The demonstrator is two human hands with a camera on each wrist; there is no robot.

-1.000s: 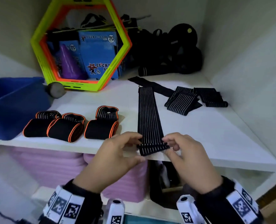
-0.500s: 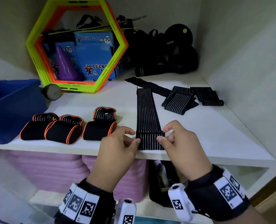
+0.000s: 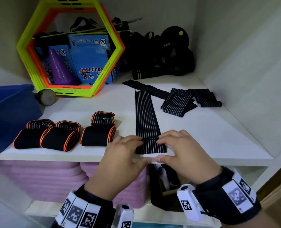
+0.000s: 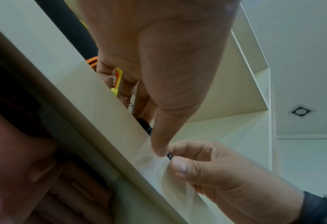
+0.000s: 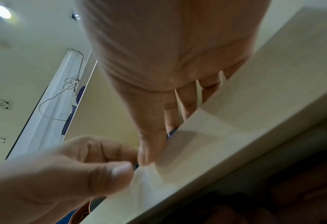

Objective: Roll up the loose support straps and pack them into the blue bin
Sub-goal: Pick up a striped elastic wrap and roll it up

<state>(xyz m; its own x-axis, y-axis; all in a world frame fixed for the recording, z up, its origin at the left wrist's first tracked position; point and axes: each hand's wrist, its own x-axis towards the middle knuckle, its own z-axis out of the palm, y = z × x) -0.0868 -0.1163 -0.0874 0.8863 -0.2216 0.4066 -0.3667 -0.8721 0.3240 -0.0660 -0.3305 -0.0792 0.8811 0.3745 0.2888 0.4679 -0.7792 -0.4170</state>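
While leaning at the shelf front edge, I'm pinching the strap fold, left hand and right hand both clamped on it.

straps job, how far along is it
Done: three orange-edged rolls lie rolled on the shelf, beside the blue bin, not in it. In hand: left hand and right hand start rolling the near end of the striped strap. Left: the folded straps behind, then packing.
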